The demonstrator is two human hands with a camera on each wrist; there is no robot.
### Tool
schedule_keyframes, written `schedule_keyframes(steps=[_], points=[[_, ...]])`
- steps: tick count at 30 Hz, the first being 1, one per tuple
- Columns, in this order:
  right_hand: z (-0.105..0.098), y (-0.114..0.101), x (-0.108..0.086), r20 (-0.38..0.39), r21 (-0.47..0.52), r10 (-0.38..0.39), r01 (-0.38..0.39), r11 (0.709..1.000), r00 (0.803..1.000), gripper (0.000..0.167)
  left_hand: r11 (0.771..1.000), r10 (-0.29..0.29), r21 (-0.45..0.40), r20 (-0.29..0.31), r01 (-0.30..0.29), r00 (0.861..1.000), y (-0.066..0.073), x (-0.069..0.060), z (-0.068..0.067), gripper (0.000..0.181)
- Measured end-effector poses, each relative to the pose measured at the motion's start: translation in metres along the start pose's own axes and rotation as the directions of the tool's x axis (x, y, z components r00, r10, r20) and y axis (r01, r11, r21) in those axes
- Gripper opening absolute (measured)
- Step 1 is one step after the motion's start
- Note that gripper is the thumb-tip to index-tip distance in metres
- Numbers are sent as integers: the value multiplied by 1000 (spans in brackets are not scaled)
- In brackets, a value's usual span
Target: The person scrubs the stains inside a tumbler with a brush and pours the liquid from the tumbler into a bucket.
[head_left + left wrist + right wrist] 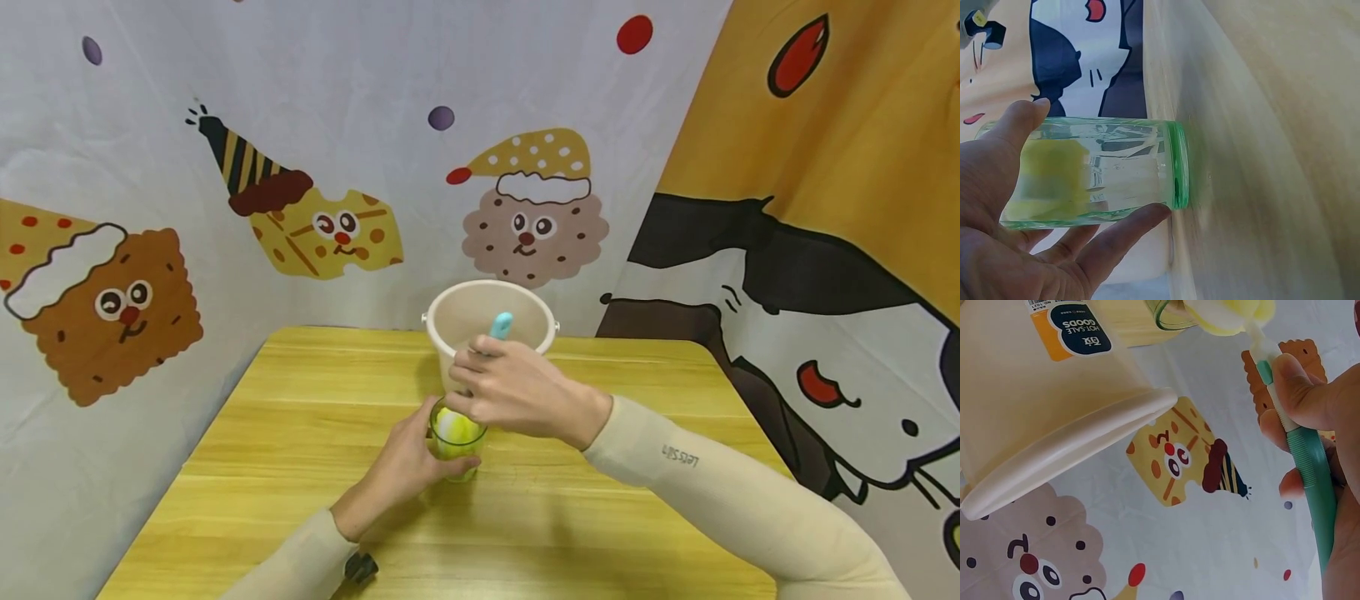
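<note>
A person's left hand (405, 457) is gripping a glass (1129, 165) upright at the table (300, 417), near a bucket (459, 318), while the right hand (521, 387), fingers curling round a brush (1313, 487), is holding its yellow sponge (457, 427) inside the glass's upper part.

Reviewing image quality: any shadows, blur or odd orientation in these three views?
Head view: soft, faint shadows on the near part of the table; left wrist view: turned sideways, the glass fairly clear, the wood grain beside it soft; right wrist view: upside down, so the label on the bucket reads inverted, its large letters legible.
</note>
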State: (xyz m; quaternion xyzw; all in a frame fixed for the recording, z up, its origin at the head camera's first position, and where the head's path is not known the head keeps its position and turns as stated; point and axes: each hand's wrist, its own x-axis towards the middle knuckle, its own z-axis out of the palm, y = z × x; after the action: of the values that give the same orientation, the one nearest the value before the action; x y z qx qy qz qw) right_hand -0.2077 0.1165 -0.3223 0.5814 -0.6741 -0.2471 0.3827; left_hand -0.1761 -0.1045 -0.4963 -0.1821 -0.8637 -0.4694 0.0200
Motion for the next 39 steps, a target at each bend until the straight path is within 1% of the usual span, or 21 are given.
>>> schedule_keyframes(steps=[8, 15, 20, 30, 39], points=[[2, 1, 2, 21, -9, 22, -22, 1000, 1000, 12, 1000, -3, -6, 0, 3, 1000, 0, 0, 0, 87], [7, 0, 2, 48, 5, 47, -47, 999, 998, 11, 999, -34, -23, -2, 33, 999, 1, 0, 0, 89], [8, 0, 2, 55, 4, 53, -53, 999, 997, 8, 999, -23, -25, -3, 23, 1000, 1, 0, 0, 90], [2, 0, 2, 87, -19, 62, -61, 998, 994, 6, 1000, -11, -11, 3, 11, 1000, 1, 0, -1, 91], [0, 2, 1, 100, 1, 67, -68, 998, 993, 6, 1000, -13, -8, 4, 13, 1000, -1, 0, 0, 90]])
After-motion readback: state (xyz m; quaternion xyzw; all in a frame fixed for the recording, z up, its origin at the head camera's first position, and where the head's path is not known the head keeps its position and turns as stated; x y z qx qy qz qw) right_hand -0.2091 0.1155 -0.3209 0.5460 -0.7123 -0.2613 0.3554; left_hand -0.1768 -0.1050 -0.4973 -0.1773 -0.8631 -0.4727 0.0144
